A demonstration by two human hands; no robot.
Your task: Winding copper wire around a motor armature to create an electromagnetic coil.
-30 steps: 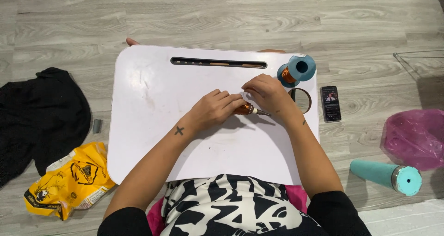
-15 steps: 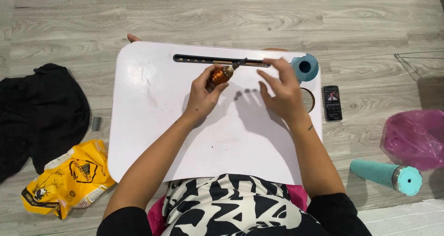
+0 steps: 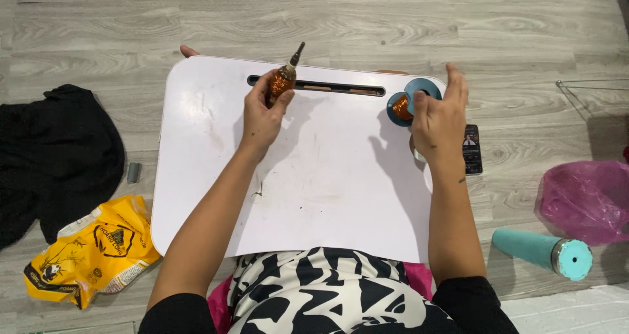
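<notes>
1. Fingers of the left hand (image 3: 262, 114) are wrapped round a small copper-coloured coil (image 3: 282, 83), and it is a firm, closed grip; a thin dark tip (image 3: 297, 54) sticks out of the coil's far end, pointing away past the edge of the tray.
2. That coil sits over the far left part of the white lap tray (image 3: 314, 196), just beside the left end of the long dark slot (image 3: 341, 88) cut along the tray's far edge.
3. Over on the other side, the right hand (image 3: 438, 114) is spread open with fingers loosely extended; it grasps nothing that I can see; its fingertips reach up against a blue spool (image 3: 409, 98) wound with copper wire, which lies on the tray's far right corner.
4. Whether the palm presses the spool or only hovers at it, I cannot tell; part of a round object (image 3: 415, 152) peeks out under the wrist.
5. Just off the tray's right edge lies a small dark phone (image 3: 472, 150) on the grey wood floor (image 3: 327, 19).
6. Further right there is a pink plastic bag (image 3: 586, 200), and near it a teal bottle (image 3: 544, 252) lying on its side.
7. On the left, a black cloth (image 3: 52, 157) is heaped on the floor; a crumpled yellow bag (image 3: 92, 252) lies just below it; a small grey cylinder (image 3: 133, 172) rests between the cloth and the tray.
</notes>
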